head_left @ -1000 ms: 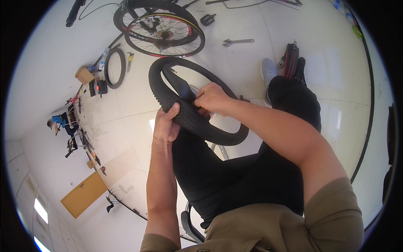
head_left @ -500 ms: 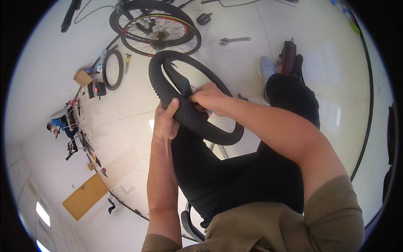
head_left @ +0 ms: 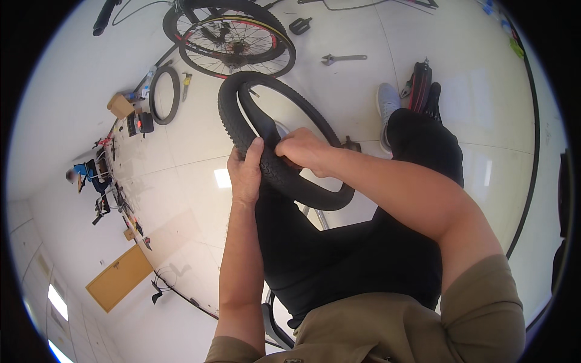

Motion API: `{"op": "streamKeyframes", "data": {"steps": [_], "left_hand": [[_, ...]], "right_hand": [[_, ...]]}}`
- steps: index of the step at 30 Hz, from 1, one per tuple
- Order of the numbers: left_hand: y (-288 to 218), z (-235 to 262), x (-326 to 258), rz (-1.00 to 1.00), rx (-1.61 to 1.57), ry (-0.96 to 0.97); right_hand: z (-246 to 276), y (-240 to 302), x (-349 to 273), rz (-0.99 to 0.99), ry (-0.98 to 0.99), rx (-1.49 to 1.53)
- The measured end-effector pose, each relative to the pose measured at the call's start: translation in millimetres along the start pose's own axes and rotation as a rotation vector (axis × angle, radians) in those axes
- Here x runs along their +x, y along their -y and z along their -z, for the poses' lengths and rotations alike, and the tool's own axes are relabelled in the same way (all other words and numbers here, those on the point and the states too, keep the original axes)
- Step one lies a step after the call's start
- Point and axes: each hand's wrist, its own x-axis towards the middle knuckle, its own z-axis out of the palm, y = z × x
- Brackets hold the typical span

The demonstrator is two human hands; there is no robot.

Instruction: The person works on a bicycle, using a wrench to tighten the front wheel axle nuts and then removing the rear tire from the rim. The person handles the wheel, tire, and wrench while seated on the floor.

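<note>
A black knobby bicycle tire [head_left: 229, 112] rests over my thighs, tilted. Part of a black inner tube [head_left: 260, 119] shows inside it, with a valve stem near the upper end. My left hand [head_left: 246, 172] is closed round the tire's left side, thumb lying on the tread. Inside the ring, my right hand [head_left: 302, 150] is closed at the inner edge, where the tube meets the tire. Its fingertips are partly hidden, but they appear to pinch the tube.
Spoked bicycle wheels [head_left: 237, 47] lie beyond the tire, near a pedal [head_left: 299, 25] and an adjustable wrench [head_left: 344, 58]. Another tire [head_left: 164, 95] and a hammer [head_left: 186, 86] are at left. A red-black bag [head_left: 420, 86] sits beside my shoe [head_left: 388, 106]. A person [head_left: 88, 172] is far left.
My right hand has shifted slightly along the tire's inner edge, and its fingers have curled further in. The left hand keeps its hold. The whole view has shifted a little.
</note>
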Motion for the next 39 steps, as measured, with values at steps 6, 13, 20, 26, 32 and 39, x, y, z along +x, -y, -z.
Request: {"op": "streamKeyframes", "data": {"steps": [6,13,20,26,32,39], "left_hand": [[-4,-6,0,0.012,-0.134,0.028],[-3,-8,2,0.090,-0.183,-0.009],[-2,-12,4,0.073,-0.218,0.030],[-4,-11,1,0.105,-0.109,-0.033],[1,-4,0,0.122,-0.081,-0.044],[17,4,-22,0.265,-0.373,0.248]], "right_hand": [[6,8,-8,0.025,0.091,0.064],[3,9,-15,0.107,-0.002,0.045],[7,21,-20,0.077,0.021,-0.013],[3,20,-22,0.042,0.048,0.084],[8,13,-11,0.015,0.224,0.181],[10,16,-16,0.038,0.334,0.166]]}}
